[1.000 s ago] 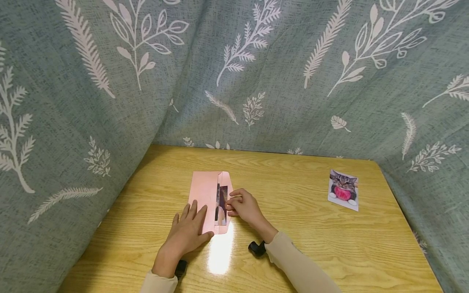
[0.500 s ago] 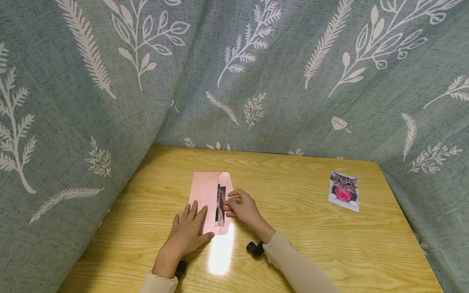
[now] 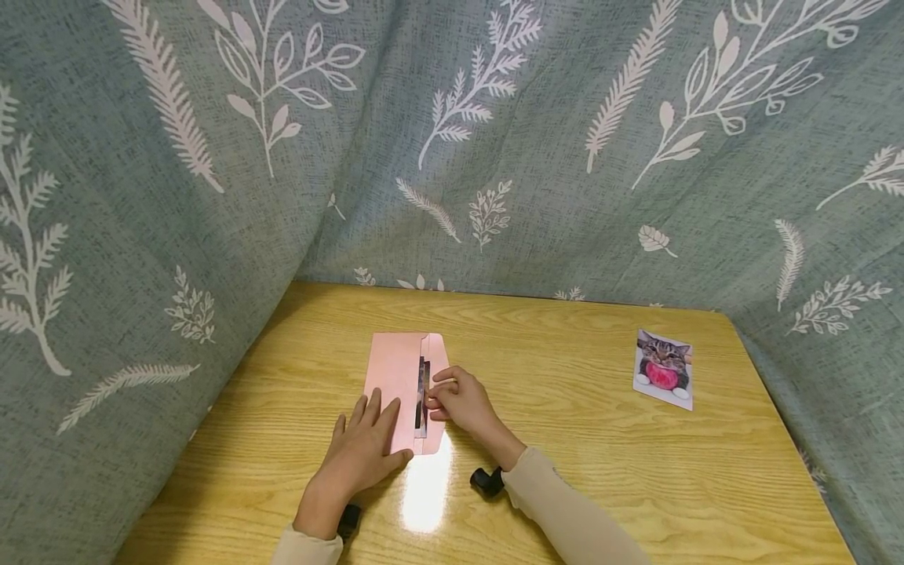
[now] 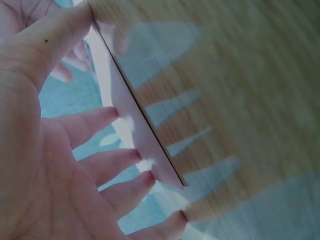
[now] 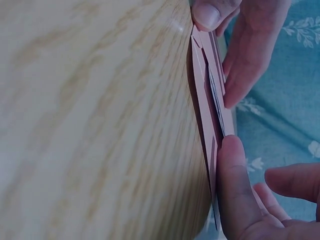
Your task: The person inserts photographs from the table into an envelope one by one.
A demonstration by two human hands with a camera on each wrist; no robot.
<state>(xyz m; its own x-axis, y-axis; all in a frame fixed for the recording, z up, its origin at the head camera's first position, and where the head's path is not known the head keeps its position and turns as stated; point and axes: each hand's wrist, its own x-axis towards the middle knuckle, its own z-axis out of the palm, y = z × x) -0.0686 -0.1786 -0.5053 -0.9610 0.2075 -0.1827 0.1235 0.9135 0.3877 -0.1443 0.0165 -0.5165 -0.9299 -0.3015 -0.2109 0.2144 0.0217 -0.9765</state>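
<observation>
A pink envelope [image 3: 394, 357] lies on the wooden table with its flap spread out to the right. Dark photo prints [image 3: 421, 392] sit mostly inside, a narrow strip showing at the opening. My left hand [image 3: 362, 439] rests on the envelope's near left part, fingers spread and straight; in the left wrist view its thumb [image 4: 65, 32] is at the envelope's edge. Over the flap, my right hand [image 3: 462, 404] touches the prints' outer edge. In the right wrist view one fingertip [image 5: 231, 145] presses that edge while another finger [image 5: 295, 180] stays apart.
A cat photo [image 3: 664, 370] lies on the right side of the wooden table [image 3: 565, 369]. Green leaf-patterned cloth [image 3: 452, 157] hangs behind and along the sides. Black wrist-camera mounts [image 3: 486, 482] sit below both wrists.
My right hand has moved slightly left, and the prints have slid further into the envelope, leaving a narrower strip visible. My left hand has stayed in place.
</observation>
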